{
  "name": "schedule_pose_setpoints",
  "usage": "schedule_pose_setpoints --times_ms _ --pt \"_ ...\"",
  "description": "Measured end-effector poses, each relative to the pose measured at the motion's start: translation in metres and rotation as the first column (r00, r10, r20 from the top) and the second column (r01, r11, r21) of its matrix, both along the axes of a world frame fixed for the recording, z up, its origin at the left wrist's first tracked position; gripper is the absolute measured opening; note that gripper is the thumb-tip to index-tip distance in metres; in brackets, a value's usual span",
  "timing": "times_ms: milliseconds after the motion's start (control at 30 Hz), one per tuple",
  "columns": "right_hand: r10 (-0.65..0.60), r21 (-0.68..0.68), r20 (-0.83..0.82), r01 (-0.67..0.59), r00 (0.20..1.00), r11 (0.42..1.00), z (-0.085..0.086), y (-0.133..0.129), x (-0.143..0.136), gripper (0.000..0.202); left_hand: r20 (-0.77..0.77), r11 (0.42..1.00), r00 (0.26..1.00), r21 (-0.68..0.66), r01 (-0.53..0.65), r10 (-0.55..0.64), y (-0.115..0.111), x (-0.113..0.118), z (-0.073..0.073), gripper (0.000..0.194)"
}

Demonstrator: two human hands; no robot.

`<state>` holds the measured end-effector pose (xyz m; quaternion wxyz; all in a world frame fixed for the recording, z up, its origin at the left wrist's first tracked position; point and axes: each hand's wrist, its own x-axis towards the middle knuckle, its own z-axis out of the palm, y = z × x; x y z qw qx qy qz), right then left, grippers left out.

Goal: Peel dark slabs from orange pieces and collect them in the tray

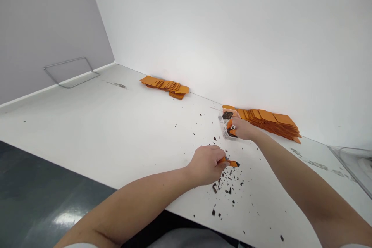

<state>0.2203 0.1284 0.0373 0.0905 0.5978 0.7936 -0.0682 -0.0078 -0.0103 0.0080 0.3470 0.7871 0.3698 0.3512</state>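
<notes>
Nearest, dark scraps [229, 191] are strewn over the white worktop [128, 135], thickest at about 5 o'clock from the left hand [205, 164]. By the fingers of that hand an orange strip [231, 162] is grasped, pinched against the thumb; its dark tip is pointed out towards 3 o'clock, just past the fingertips, above the scraps. At about 1 o'clock from the left hand, a little farther off, a clear plastic box [223, 128] is set on the worktop. The right hand [243, 128] is reached into it from 4 o'clock, with the fingers curled inside. An orange piece [229, 124] is seen right at those fingers, but whether it is gripped or only touched cannot be told. A dark square piece [228, 115] is found in the box too, just beyond the fingers, at about 11 o'clock. Behind the box and on towards 3 o'clock, a long fanned row of orange pads [267, 121] is laid along the wall [232, 38]. At 10 o'clock from the box, a smaller orange pile [165, 85] is likewise laid there. Farther towards 9 o'clock, a bent metal frame [72, 73] is stood near the grey panel [49, 15].
</notes>
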Motion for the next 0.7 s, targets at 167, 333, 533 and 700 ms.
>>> schedule_pose_setpoints --times_ms 167,333,533,700 --pt "-0.031 0.026 -0.013 0.031 0.999 0.999 0.001 -0.002 0.004 0.016 -0.016 1.0 1.0 0.002 0.0 0.0 0.001 0.001 0.002 0.018" --pt "-0.066 0.065 -0.055 0.07 0.996 0.995 -0.001 -0.003 0.007 0.012 -0.036 1.0 0.999 -0.007 0.005 -0.005 0.001 0.001 0.002 0.024" --pt "-0.09 0.085 -0.098 0.099 0.991 0.991 0.002 -0.002 0.018 0.006 -0.034 0.999 0.999 -0.033 0.011 -0.012 0.0 0.001 0.001 0.026" --pt "-0.098 0.137 -0.158 0.12 0.983 0.983 0.005 -0.007 0.031 0.008 -0.039 1.0 0.999 -0.001 0.012 -0.012 0.001 0.002 -0.001 0.023"
